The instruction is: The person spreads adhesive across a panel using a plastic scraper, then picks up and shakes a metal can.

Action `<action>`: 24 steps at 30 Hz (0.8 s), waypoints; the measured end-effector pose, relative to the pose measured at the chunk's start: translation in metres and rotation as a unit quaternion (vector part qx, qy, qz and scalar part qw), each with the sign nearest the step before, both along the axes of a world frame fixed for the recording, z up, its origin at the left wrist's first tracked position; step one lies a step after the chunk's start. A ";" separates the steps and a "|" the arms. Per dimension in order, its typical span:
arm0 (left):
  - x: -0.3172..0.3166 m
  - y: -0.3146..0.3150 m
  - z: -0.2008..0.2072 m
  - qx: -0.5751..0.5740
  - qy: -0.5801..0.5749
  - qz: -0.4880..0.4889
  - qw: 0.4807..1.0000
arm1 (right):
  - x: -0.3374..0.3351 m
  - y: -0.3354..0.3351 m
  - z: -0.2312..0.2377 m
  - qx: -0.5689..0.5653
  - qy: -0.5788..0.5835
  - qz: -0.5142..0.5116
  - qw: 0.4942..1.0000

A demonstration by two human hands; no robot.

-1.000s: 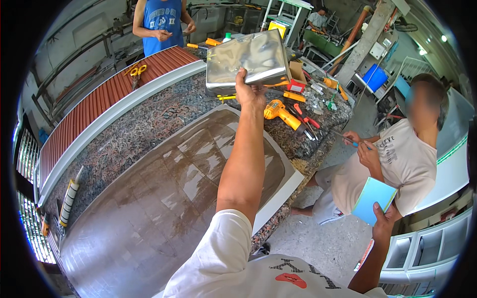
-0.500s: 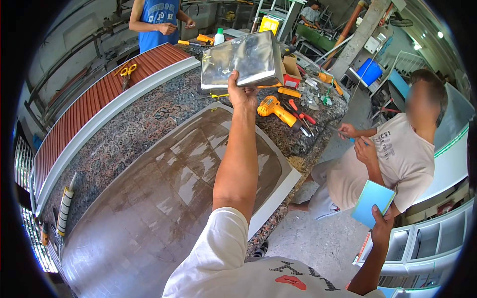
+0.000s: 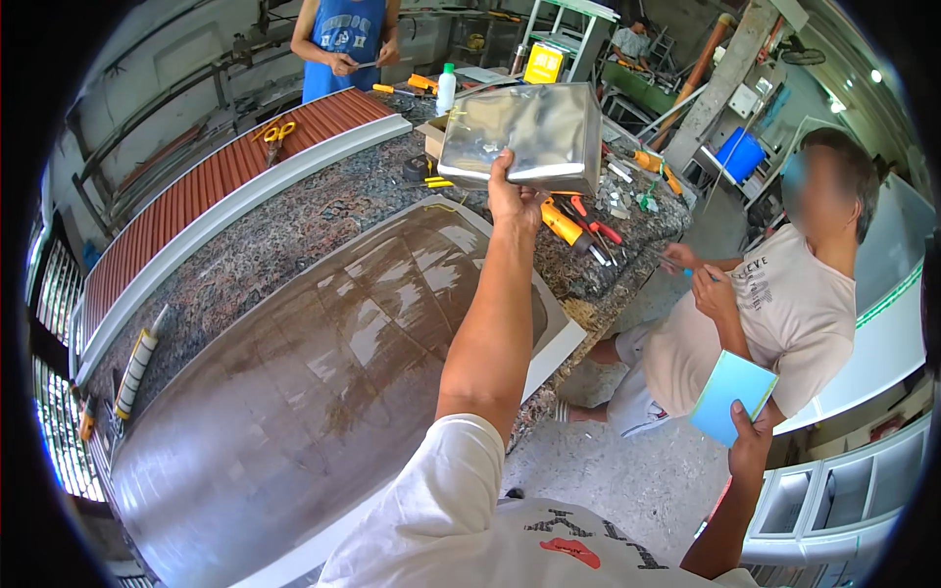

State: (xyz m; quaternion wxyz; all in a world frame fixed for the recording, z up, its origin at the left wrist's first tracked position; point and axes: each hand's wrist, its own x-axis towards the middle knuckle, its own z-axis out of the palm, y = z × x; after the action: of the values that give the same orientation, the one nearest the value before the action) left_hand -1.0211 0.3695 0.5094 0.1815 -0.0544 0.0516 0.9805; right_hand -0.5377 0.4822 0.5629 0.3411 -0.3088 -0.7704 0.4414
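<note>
My left hand [image 3: 515, 201] grips a shiny silver metal box [image 3: 520, 132] by its lower edge, thumb on the front face and arm stretched over the workbench. The fingers beneath the box are mostly hidden. Off to the right, my right hand [image 3: 750, 441] holds a light-blue rectangular panel [image 3: 733, 392] with a yellow-green edge, its lower corner pinched under the thumb. Below the metal box lie a yellow-orange power tool [image 3: 562, 223], partly covered by my hand, and red-handled pliers [image 3: 606, 232].
A large brown-grey sheet [image 3: 294, 392] covers much of the speckled bench [image 3: 245, 245]. Further left are a sealant tube [image 3: 137, 372], red ribbed panels [image 3: 196, 206] and yellow scissors [image 3: 277, 132]. A person in beige [image 3: 765, 294] stands right; another in blue [image 3: 343, 49] stands across the bench.
The metal box in my left hand has shifted right and slightly down in the view, covering more of the power tool. A tape measure and cardboard box now show left of it.
</note>
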 end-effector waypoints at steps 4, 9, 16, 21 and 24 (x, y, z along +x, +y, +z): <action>0.031 0.007 0.004 0.004 0.017 0.001 1.000 | 0.016 0.014 0.000 -0.007 0.012 0.023 1.000; 0.072 0.014 0.005 0.000 0.027 0.012 1.000 | 0.037 0.029 -0.005 -0.002 0.016 0.016 1.000; 0.118 0.025 0.001 0.005 0.011 0.021 1.000 | 0.052 0.045 -0.008 0.013 0.023 0.024 0.999; 0.142 0.030 -0.009 0.007 0.025 0.015 1.000 | 0.061 0.063 -0.015 0.023 0.022 0.031 0.999; 0.153 0.033 -0.011 0.026 0.045 0.010 0.999 | 0.067 0.080 -0.017 0.003 0.001 0.088 0.996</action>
State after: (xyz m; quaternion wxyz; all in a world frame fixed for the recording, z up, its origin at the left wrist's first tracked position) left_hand -0.8680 0.4024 0.4985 0.1710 -0.0056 0.0337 0.9847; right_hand -0.4709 0.5626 0.5457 0.3024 -0.2384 -0.7954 0.4680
